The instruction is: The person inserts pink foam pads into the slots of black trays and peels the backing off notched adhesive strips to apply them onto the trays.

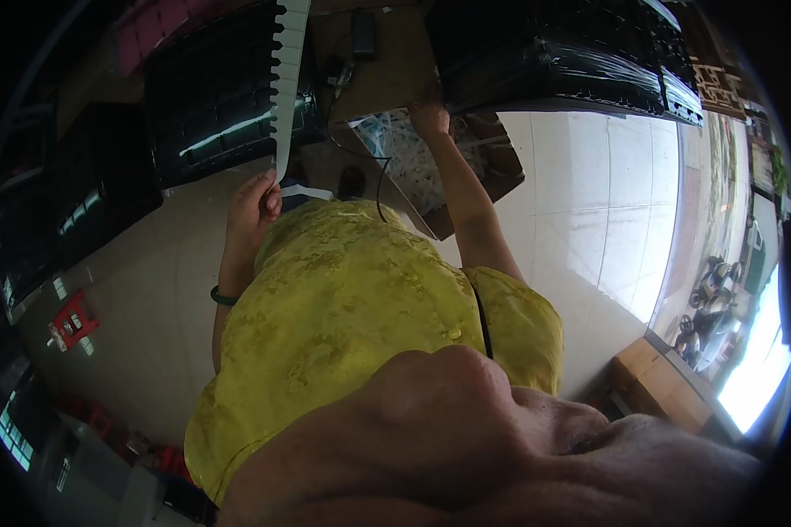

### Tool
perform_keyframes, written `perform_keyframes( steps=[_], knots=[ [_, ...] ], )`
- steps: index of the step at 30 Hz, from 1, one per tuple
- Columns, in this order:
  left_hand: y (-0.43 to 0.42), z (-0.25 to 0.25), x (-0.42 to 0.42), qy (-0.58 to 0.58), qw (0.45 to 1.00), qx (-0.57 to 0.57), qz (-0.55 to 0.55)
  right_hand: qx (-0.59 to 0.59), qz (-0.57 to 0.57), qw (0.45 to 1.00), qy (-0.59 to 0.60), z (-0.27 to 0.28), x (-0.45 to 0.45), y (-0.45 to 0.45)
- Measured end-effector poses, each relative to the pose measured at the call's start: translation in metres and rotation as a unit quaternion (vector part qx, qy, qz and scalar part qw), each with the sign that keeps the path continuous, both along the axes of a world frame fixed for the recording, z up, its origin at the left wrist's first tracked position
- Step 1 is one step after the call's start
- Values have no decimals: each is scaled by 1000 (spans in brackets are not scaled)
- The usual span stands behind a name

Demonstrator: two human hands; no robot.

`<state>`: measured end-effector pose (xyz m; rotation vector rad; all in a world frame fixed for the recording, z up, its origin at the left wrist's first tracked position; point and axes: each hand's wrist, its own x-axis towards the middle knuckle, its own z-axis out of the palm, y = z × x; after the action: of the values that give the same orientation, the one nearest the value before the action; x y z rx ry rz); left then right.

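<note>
My left hand [257, 198] is closed on the lower end of a long white strip [286, 88] with notches along its left edge. The strip stands nearly upright in view and runs out past the top edge. My right hand [430, 120] is at the front edge of a brown table [387, 83], above an open box [505, 183] that holds many white pieces [406, 162]. Shadow hides its fingertips, so whether it holds anything cannot be told. A small white piece [308, 191] shows just right of my left hand.
Dark stacks wrapped in shiny film stand at the left [228, 105] and upper right [545, 57]. A black cable [380, 189] hangs from the table. A red stool [75, 321] is at far left, a cardboard box [659, 382] at lower right.
</note>
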<state>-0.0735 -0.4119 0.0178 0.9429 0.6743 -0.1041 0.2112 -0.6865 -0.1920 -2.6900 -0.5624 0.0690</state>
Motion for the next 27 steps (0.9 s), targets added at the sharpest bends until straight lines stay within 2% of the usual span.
perform_keyframes(
  steps=[2,5,8,11,13,15,17,20,23,27],
  knots=[
    [4,-4,2,-5,1000,-1,16,-6,-23,999,-37,-21,1,4],
    [5,-5,-2,-14,1000,7,21,-88,-57,994,31,-5,-20,-3],
    [10,-6,-6,-11,999,4,49,-276,-34,959,62,24,-33,8],
    [10,-6,-10,-3,999,11,53,-140,28,987,-73,10,3,20],
    [10,-1,-12,5,999,14,50,-101,41,992,-64,13,41,48],
    [17,2,-11,17,998,21,49,-94,79,986,-114,-19,101,82],
    [16,8,-16,40,997,30,54,62,71,995,-46,-32,147,120],
    [18,17,-22,73,995,49,56,-58,159,985,-46,-4,183,150],
    [24,21,-27,93,992,58,57,-12,106,993,-40,-60,208,151],
    [35,22,-16,98,993,54,44,-140,115,979,-99,-44,154,122]
  ],
)
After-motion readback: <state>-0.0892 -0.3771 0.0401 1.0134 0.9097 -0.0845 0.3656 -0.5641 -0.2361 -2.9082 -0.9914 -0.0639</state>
